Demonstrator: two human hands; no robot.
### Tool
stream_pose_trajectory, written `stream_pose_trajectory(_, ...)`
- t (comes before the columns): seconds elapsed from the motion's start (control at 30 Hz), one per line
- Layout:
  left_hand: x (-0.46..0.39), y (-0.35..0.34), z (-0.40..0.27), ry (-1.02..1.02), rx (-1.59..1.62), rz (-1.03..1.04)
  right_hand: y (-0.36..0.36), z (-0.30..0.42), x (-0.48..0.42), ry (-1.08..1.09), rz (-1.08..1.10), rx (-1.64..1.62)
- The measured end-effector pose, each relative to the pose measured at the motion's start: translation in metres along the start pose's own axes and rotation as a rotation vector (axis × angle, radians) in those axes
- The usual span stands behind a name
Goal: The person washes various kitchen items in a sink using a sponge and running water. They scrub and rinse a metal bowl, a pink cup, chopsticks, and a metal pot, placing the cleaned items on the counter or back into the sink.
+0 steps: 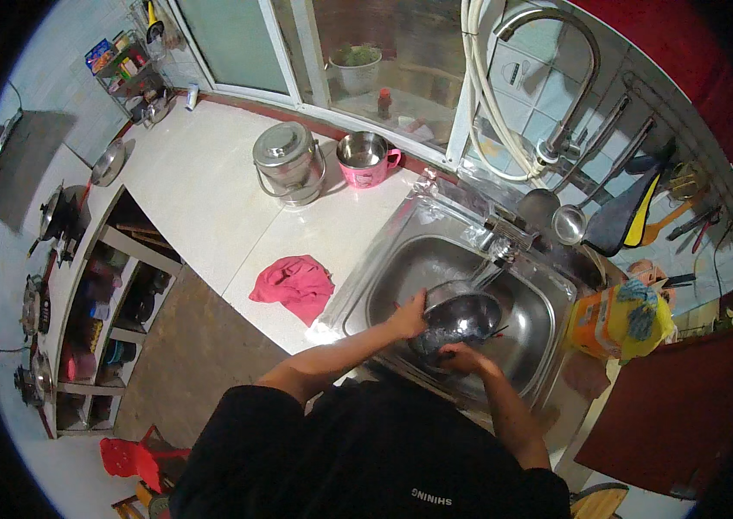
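Observation:
A shiny metal bowl point(463, 314) is tilted inside the stainless steel sink point(399, 279), under the spout of a metal tap point(501, 250). My left hand point(410, 316) grips the bowl's left rim. At the bowl's near side is my right hand point(462, 358), its fingers curled; whether they hold the rim or something else is hidden. Thin dark sticks point(497, 333) with a reddish end poke out beside the bowl's right side. On the white counter left of the sink lies a crumpled pink cloth point(295, 284).
A lidded metal pail point(288, 162) and a pink metal mug point(366, 159) stand by the window. Ladles point(570, 222) hang on the right wall, near a tall curved tap point(590, 58). A yellow-orange bag point(616, 322) borders the sink's right side. A red chair point(136, 456) is at lower left.

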State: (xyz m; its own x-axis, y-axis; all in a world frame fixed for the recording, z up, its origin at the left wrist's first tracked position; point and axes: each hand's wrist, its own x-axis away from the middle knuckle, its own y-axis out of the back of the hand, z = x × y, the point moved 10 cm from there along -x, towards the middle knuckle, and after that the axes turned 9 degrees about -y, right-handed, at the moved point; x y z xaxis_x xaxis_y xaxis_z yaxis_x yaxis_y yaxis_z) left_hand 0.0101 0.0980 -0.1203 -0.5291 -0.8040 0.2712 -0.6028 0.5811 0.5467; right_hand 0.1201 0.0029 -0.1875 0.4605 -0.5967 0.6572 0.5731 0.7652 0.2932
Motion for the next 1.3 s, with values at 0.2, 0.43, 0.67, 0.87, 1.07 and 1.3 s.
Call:
stream_pose_trajectory(0.2, 0.031, 0.057, -0.072, -0.326, -0.423, -0.126, 0.006, 0.012, 0.038, -0.202, -0.062, -0.273)
stream_pose_trajectory(0.43, 0.079, 0.089, -0.112, -0.662, -0.418, -0.270, 0.041, -0.020, 0.047, -0.297, -0.214, 0.359)
stream_pose_trajectory(0.67, 0.123, 0.140, -0.107, -0.645, -0.395, -0.483, 0.192, -0.046, 0.057, -0.253, -0.652, -0.045)
stream_pose_trajectory(0.87, 0.168, 0.180, -0.086, -0.571, -0.418, -0.610, 0.317, -0.013, 0.019, -0.025, -1.096, 0.075)
stream_pose_trajectory(1.07, 0.209, 0.250, 0.057, -0.278, 0.113, -1.116, 0.338, -0.064, -0.018, 0.081, -0.959, 0.052)
stream_pose_trajectory(1.3, 0.211, 0.311, 0.252, 0.072, 1.429, -1.358, 0.161, -0.033, 0.031, -0.184, -0.908, -0.339)
